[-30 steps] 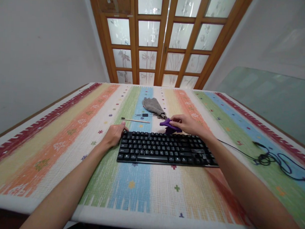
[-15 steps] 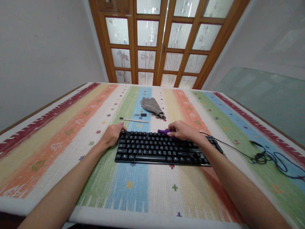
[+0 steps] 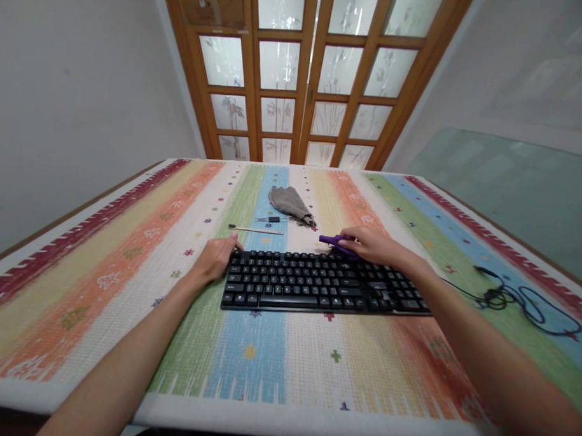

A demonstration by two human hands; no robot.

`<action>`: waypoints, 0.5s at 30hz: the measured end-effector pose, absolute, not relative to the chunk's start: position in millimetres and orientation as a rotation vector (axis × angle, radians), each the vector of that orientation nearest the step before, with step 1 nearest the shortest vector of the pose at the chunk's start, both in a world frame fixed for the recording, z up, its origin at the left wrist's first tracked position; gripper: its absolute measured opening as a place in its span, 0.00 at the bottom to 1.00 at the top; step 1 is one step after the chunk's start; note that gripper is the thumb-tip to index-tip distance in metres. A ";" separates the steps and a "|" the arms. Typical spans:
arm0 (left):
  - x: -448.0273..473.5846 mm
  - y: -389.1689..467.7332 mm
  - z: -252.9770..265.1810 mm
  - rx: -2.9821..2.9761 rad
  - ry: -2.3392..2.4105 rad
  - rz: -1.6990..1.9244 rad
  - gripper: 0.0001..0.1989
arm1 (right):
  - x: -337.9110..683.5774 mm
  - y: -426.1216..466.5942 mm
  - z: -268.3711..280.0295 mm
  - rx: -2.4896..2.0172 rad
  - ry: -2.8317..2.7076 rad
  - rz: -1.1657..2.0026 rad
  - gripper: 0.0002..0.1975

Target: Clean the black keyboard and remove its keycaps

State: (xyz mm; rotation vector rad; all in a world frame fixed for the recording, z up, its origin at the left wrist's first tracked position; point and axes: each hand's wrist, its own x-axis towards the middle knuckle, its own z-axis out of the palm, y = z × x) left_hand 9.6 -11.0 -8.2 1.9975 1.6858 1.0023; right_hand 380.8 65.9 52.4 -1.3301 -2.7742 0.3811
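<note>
Shifted rightward since the earlier frame, purple folded cloth [image 3: 332,240] pinched in right fingers [image 3: 352,234].
Just nearward, parallel to near edge of desk [image 3: 265,408], long black plastic keyboard [image 3: 288,288]; left fingers [image 3: 233,239] at its far-left corner, grip unclear.

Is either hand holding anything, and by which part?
The right hand pinches the purple cloth near its right end. The left hand is at the far left corner of the keyboard; any grip is unclear.
</note>
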 end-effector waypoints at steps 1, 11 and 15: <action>9.6 -10.9 -8.2 2.002 1.684 1.002 0.33 | 383.0 65.1 51.9 -1.299 -2.771 0.433 0.16; 11.0 -12.0 -5.7 1.997 1.693 1.014 0.32 | 360.5 59.6 31.3 -1.341 -2.822 0.298 0.07; 11.4 -12.2 -4.9 1.998 1.713 0.986 0.32 | 364.8 64.5 31.1 -1.329 -2.750 0.404 0.09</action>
